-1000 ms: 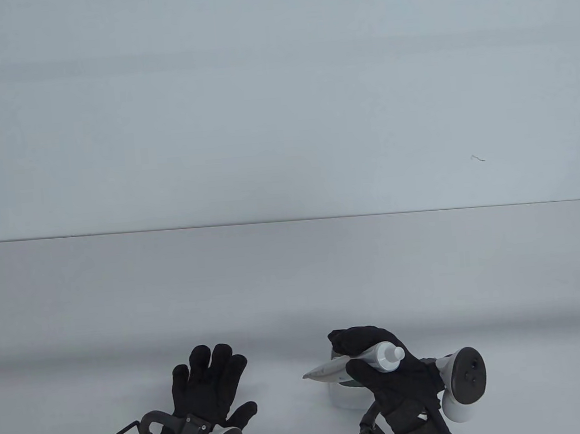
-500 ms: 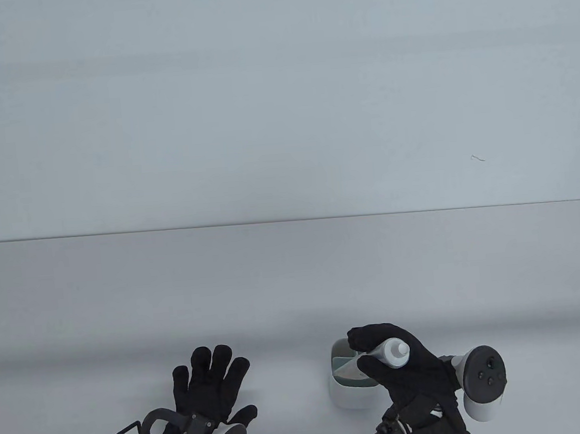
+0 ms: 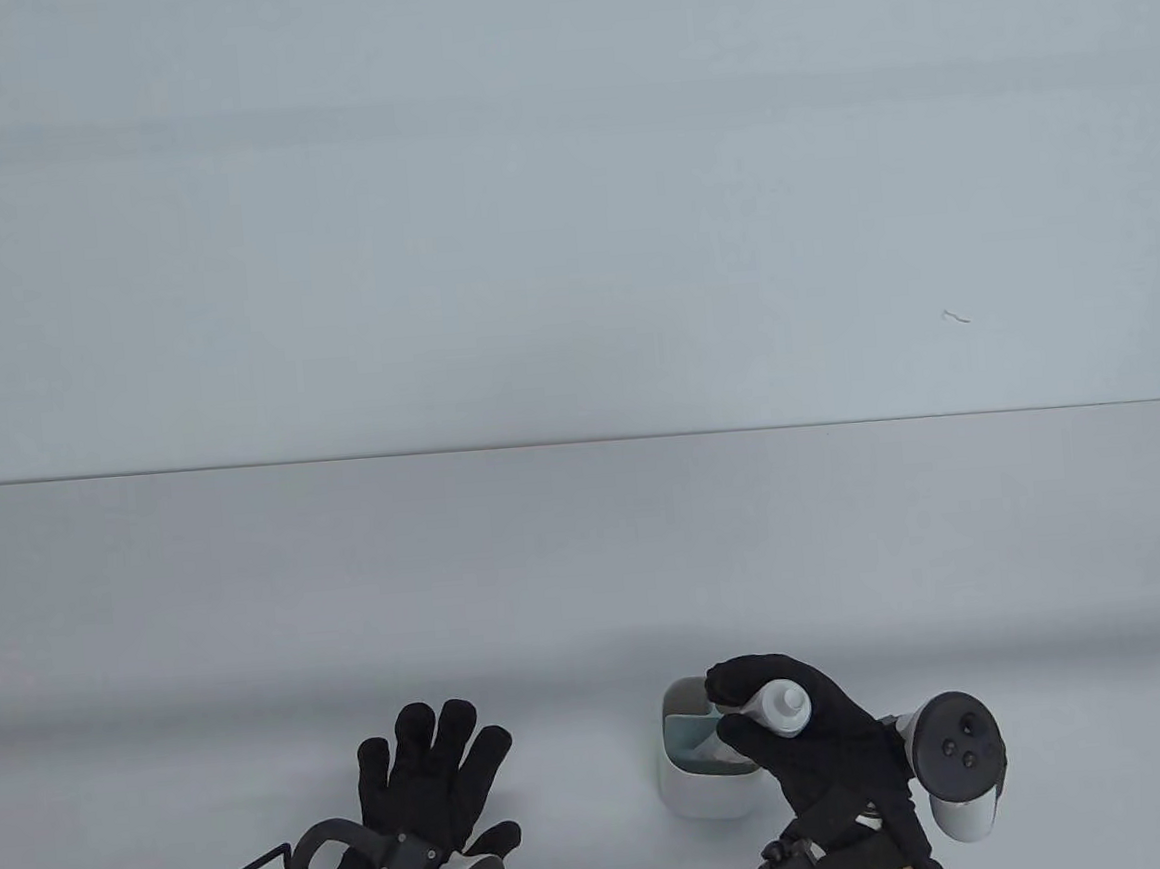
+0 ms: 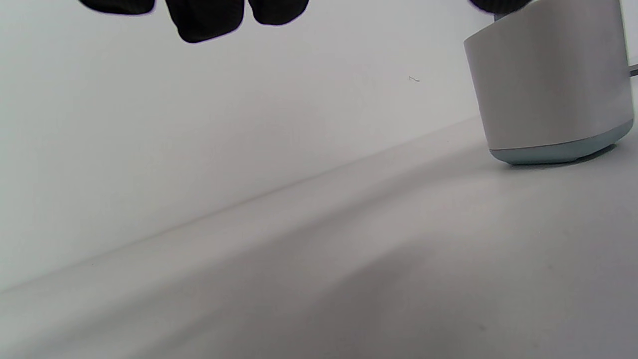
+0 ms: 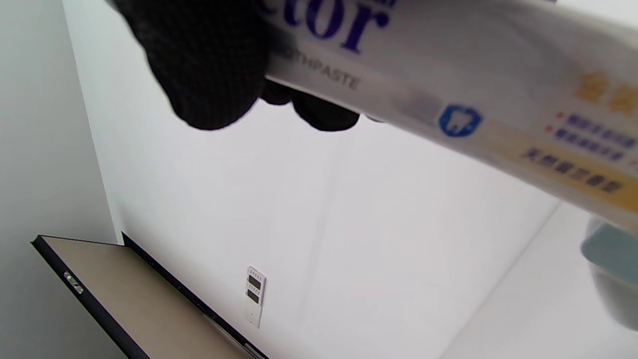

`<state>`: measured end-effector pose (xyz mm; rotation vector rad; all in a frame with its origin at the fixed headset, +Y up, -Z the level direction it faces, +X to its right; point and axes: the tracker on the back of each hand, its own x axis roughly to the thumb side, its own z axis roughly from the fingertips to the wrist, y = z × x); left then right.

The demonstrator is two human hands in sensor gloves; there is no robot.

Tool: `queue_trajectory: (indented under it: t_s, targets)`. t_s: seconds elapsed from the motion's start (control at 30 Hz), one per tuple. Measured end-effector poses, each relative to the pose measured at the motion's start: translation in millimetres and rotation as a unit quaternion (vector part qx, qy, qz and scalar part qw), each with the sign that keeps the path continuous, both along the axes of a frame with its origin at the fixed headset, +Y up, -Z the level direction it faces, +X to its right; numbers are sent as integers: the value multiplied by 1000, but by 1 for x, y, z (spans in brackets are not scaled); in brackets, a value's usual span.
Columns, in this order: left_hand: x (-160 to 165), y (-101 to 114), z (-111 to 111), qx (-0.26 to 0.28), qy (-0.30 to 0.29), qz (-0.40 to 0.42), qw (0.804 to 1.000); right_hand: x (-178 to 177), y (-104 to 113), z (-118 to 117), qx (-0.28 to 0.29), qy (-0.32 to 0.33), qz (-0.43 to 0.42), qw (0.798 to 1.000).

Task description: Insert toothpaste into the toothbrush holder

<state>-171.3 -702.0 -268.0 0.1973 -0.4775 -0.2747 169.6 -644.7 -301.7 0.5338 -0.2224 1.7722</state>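
My right hand [image 3: 824,736] grips the toothpaste [image 3: 777,710] (cap up); I should lower it straight into the toothbrush holder [image 3: 703,781], 1 compartment only.

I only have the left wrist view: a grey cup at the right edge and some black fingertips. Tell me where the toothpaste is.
Observer: The right hand grips the toothpaste near its cap, held over the toothbrush holder.
Operator: Confirm which end points down.
Observer: The cap faces up in the table view; the flat end dips into the holder's opening.
Operator: Report the left hand.
Observer: The left hand lies on the table, fingers spread, apart from the holder.
Operator: Check the tube's print.
Observer: The right wrist view shows blue lettering and a tooth icon.
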Motion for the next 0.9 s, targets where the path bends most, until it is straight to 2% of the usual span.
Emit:
queue_trajectory:
  t_s: [0.33, 0.63, 0.9]
  targets:
    - [3, -2, 1, -6, -4, -11, 1000, -4, -24, -12, -54, 8, 41, 998]
    - [5, -3, 1, -12, -8, -16, 1000, -9, -32, -13, -72, -19, 113, 991]
    - [5, -4, 1, -15, -8, -18, 1000, -11, -38, -15, -82, -23, 140, 986]
